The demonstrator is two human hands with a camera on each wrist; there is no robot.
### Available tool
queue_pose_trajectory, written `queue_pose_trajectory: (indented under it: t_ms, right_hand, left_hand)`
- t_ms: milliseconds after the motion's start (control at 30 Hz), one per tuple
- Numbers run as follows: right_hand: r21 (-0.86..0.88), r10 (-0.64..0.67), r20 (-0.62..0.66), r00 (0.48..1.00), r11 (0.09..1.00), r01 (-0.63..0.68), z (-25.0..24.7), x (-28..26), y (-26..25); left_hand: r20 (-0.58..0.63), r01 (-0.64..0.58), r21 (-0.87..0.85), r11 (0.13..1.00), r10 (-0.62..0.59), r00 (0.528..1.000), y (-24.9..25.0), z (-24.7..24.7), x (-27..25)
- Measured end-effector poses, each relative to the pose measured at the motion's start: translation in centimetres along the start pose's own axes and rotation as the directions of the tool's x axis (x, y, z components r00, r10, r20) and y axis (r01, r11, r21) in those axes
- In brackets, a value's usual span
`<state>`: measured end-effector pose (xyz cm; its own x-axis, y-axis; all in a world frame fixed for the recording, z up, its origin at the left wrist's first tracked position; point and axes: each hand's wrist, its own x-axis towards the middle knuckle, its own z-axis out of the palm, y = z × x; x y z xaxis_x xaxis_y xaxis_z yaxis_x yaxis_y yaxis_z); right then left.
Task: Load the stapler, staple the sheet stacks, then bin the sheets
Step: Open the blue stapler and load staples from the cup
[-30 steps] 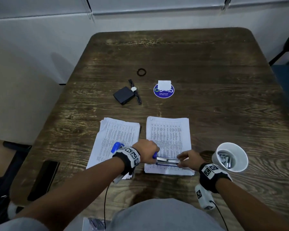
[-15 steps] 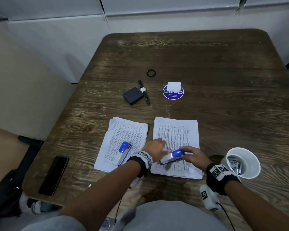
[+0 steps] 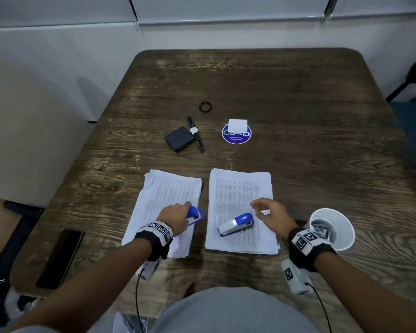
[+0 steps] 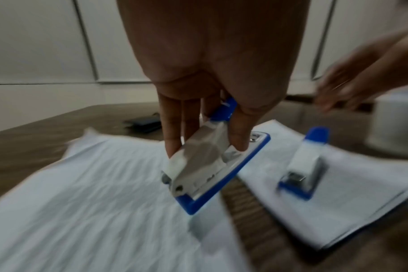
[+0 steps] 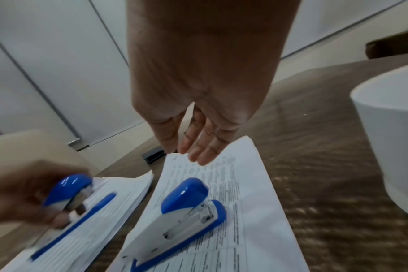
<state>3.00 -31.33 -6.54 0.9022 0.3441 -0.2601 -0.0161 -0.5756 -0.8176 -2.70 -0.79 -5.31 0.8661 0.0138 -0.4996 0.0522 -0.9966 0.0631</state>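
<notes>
1. Since the earlier frame, the left hand (image 3: pixel 175 218) has left the right stapler (image 3: pixel 235 224) and now grips the left stapler (image 4: pixel 207 162) by its white top, base tilted over the left stack (image 3: pixel 168 200).
2. Right hand (image 3: pixel 271 217) hovers relaxed and holds nothing, above the right stack (image 3: pixel 240 188), lower centre of the frame; it likely just released.
3. Right stapler lies closed on its stack, probably loaded and parked.
4. White cup (image 3: pixel 332 228), lower right on the table (image 3: pixel 298 104), keeps staple strips within reach.
5. Count: 2 staplers, 2 stacks, 1 cup.
</notes>
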Motion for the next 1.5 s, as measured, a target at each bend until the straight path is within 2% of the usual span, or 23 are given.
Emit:
queue_pose_trajectory:
  t_ms: [67,133,200,267,333,400,500,567,633,700,833,933,1033,1133,1233,1367,1500]
  right_hand:
    - [-0.024,-0.038,0.153,0.987,0.999,0.042,0.0,-0.2,-1.3]
    - [-0.149,-0.062,0.308,0.949,0.982,0.113,0.4,-0.4,-2.3]
    - [-0.267,-0.074,0.357,0.931,0.947,0.178,0.8,-0.7,-2.5]
    - [-0.359,-0.034,0.325,0.945,0.920,0.157,0.3,-1.1,-1.5]
    - [-0.334,-0.014,0.263,0.965,0.937,0.104,-1.1,-1.9,0.2]
    - [-0.292,-0.043,0.223,0.974,0.950,0.109,-2.9,-2.9,1.6]
    - [-0.274,-0.029,0.254,0.967,0.956,0.101,-3.9,-4.5,2.9]
    - [-0.194,-0.009,0.222,0.975,0.980,0.053,-3.9,-5.3,4.3]
    - [-0.058,0.038,0.184,0.982,0.998,-0.028,-4.2,-6.2,5.4]
    - [0.021,0.073,0.180,0.981,0.997,-0.078,-4.4,-7.1,6.0]
    - [0.139,0.107,0.193,0.975,0.981,-0.135,-4.1,-7.4,6.3]
    - [0.063,0.136,0.207,0.969,0.986,-0.152,-3.5,-6.8,6.5]
    - [-0.033,0.184,0.266,0.946,0.983,-0.182,-3.1,-6.2,6.5]
    - [-0.134,0.219,0.261,0.940,0.973,-0.190,-1.8,-5.9,6.3]
    - [-0.261,0.213,0.164,0.963,0.951,-0.165,-0.8,-5.4,5.2]
    - [-0.405,0.195,0.200,0.960,0.909,-0.100,-0.9,-4.8,4.2]
    - [-0.591,0.181,0.253,0.951,0.807,0.004,-0.3,-5.8,5.2]
  left_hand:
    - [-0.027,-0.169,0.017,0.985,0.169,0.985,3.4,-1.8,-0.6]
    - [-0.058,-0.333,0.047,0.942,0.335,0.940,6.7,-3.1,-1.0]
    - [-0.076,-0.459,0.071,0.886,0.463,0.883,9.4,-3.9,-1.1]
    - [-0.120,-0.519,0.025,0.855,0.517,0.847,11.1,-4.4,-1.2]
    - [-0.182,-0.547,-0.080,0.834,0.527,0.830,11.8,-4.6,-1.4]
    - [-0.213,-0.568,-0.140,0.811,0.536,0.817,12.0,-4.4,-1.6]
    - [-0.191,-0.594,-0.254,0.763,0.563,0.804,11.8,-3.4,-1.9]
    - [-0.229,-0.600,-0.349,0.720,0.555,0.799,11.1,-2.7,-1.9]
    - [-0.277,-0.581,-0.411,0.703,0.511,0.814,9.9,-2.0,-1.7]
    - [-0.267,-0.548,-0.388,0.741,0.479,0.837,8.4,-1.2,-1.7]
    - [-0.190,-0.479,-0.174,0.861,0.448,0.874,6.6,0.6,-1.5]
    - [-0.097,-0.449,-0.036,0.893,0.444,0.891,7.2,1.2,-1.8]
    - [-0.035,-0.523,0.186,0.832,0.537,0.843,7.5,2.5,-2.0]
    - [0.026,-0.528,0.338,0.779,0.553,0.833,7.9,3.6,-2.1]
    - [0.074,-0.508,0.352,0.786,0.517,0.853,8.1,3.9,-2.2]
    - [0.127,-0.471,0.287,0.834,0.454,0.882,8.0,4.2,-2.1]
    - [0.206,-0.521,0.292,0.802,0.480,0.853,8.1,4.9,-2.3]
